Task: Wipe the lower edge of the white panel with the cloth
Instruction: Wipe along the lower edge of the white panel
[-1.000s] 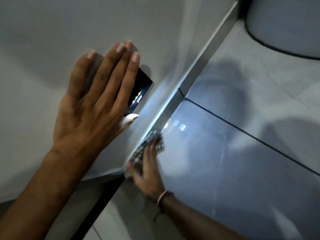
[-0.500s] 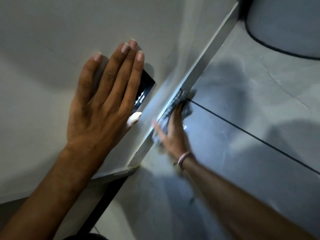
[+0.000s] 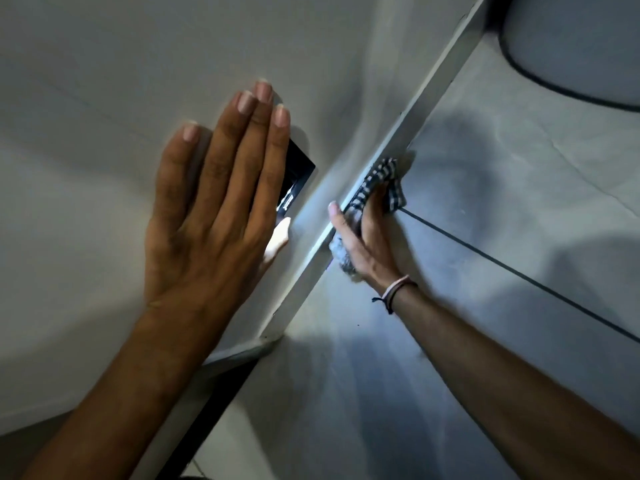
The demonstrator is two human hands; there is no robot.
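Observation:
The white panel [image 3: 104, 81] fills the upper left, and its lower edge [image 3: 408, 119] runs diagonally from the bottom centre to the top right. My left hand [image 3: 211, 209] lies flat on the panel face, fingers spread slightly, holding nothing. My right hand [image 3: 367, 237] grips a checked dark-and-white cloth [image 3: 384, 181] and presses it against the lower edge about midway along. Part of the cloth bunches under my palm. A thin band circles my right wrist.
A small black rectangular piece [image 3: 298, 171] sits on the panel, half hidden by my left fingers. Glossy grey floor tiles [image 3: 502, 202] with a dark grout line [image 3: 519, 268] lie right of the edge. A dark-rimmed round object [image 3: 571, 46] sits at the top right.
My right hand has slid the cloth up along the lower edge, away from the panel's near corner toward the top right. My left hand has stayed flat on the panel.

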